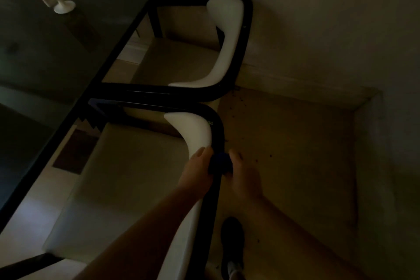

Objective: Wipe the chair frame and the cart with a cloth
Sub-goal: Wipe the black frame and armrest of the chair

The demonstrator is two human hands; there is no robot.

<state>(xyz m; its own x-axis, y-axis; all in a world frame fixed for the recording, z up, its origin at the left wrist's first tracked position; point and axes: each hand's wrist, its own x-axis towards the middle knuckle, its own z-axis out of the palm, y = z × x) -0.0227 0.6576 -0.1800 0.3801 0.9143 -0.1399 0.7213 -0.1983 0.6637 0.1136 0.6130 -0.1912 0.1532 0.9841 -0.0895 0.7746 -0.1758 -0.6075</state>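
Observation:
Two chairs stand along a dark table. The near chair has a black tube frame (220, 134) and a white backrest (193, 129). A dark blue cloth (220, 163) is wrapped over the frame's top rail. My right hand (244, 175) grips the cloth from the right side. My left hand (195, 173) is closed around the backrest and rail, just left of the cloth and touching it. The far chair (246, 36) has the same black frame and white backrest. No cart is in view. The room is very dim.
The dark table (68, 52) fills the left, with a white stand (64, 8) on it. Both seats are pushed under the table's edge. A wall corner and baseboard (295, 79) close off the right. My shoe (231, 243) is on the speckled floor beside the chair.

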